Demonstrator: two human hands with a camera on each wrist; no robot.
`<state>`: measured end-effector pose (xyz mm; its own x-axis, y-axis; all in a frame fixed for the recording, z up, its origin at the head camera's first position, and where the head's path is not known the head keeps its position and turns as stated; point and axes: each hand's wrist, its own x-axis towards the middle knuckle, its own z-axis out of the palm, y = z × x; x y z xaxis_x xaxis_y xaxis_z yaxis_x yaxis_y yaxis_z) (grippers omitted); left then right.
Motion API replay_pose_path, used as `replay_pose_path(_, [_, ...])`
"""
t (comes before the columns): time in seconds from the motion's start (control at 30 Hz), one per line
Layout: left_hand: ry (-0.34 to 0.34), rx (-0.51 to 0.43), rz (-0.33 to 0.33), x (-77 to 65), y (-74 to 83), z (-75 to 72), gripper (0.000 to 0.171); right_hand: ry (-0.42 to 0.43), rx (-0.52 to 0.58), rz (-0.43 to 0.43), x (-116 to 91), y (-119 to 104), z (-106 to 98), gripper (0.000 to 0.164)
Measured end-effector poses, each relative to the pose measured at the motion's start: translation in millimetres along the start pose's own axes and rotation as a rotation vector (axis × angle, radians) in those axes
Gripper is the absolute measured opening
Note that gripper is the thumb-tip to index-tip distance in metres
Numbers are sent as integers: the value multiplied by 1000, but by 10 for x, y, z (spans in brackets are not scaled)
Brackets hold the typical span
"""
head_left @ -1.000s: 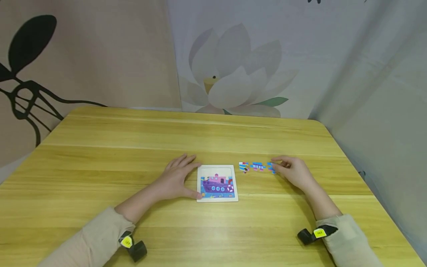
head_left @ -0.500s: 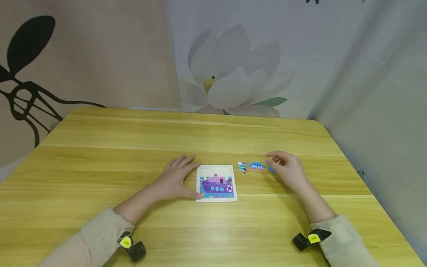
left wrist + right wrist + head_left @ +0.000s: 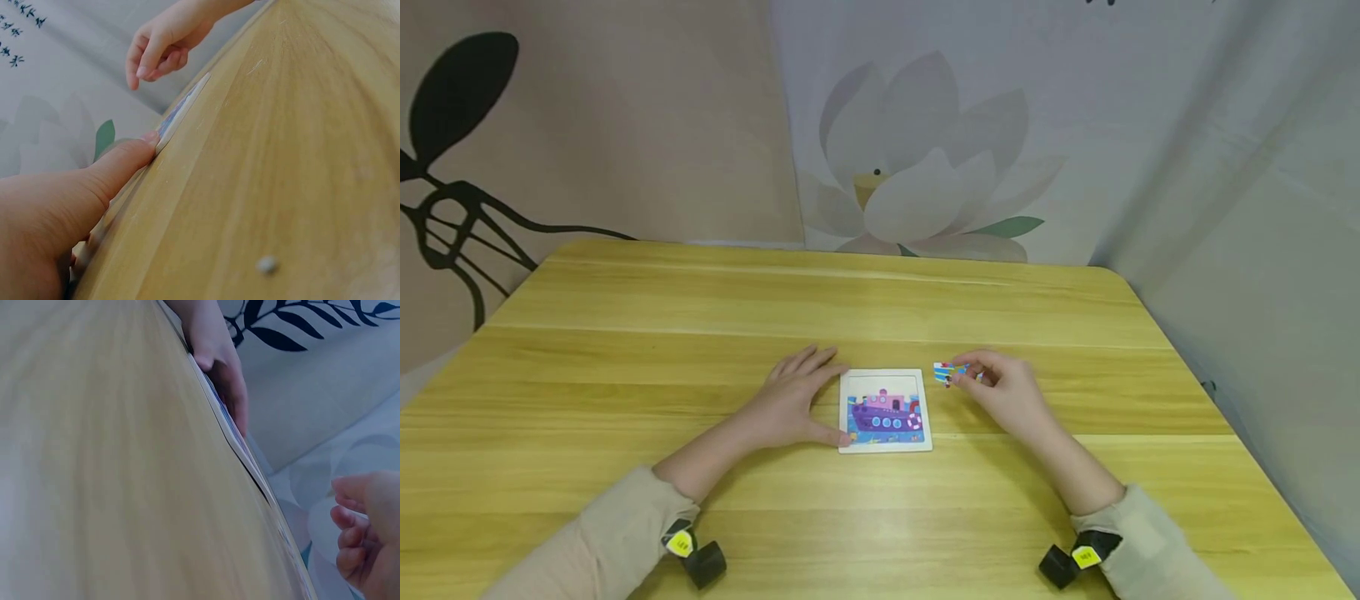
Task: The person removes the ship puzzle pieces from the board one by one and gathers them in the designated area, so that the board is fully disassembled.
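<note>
A small jigsaw puzzle (image 3: 887, 419) with a purple ship picture lies in a white-rimmed tray (image 3: 927, 421), its top strip blank. My left hand (image 3: 782, 408) is spread at the tray's left side. Its thumb (image 3: 128, 162) rests on the lower-left corner, with an index fingertip at the upper-left one. My right hand (image 3: 1011, 396) hovers right of the tray, fingers loosely bent, and no piece shows in its fingers in either wrist view. Under its fingertips a striped blue-and-white puzzle piece (image 3: 943, 372) shows; the other loose pieces are mostly covered by the hand.
The wooden table (image 3: 700, 317) reaches back to a curtain (image 3: 700, 125) printed with a lotus and dark leaves. Each wrist wears a black camera, one on the left (image 3: 703, 565) and one on the right (image 3: 1060, 567).
My right hand has moved left from the rightmost loose piece, over the middle one, to beside the striped piece. My left hand stays at the tray.
</note>
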<state>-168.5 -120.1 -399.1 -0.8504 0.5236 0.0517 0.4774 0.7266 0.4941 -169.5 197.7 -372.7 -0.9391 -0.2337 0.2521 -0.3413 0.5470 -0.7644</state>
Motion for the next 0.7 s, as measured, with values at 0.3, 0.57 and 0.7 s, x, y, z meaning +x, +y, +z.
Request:
replay_pose_path(0.3, [3, -2, 2, -7, 11, -21, 110, -74, 0, -28, -16, -122, 202, 20])
replay_pose_path(0.57, [4, 1, -7, -1, 20, -20, 109, -137, -4, -64, -8, -213, 357, 22])
replay_pose_path(0.7, [-1, -2, -13, 2, 20, -15, 109, -172, -20, -51, -5, -264, 411, 22])
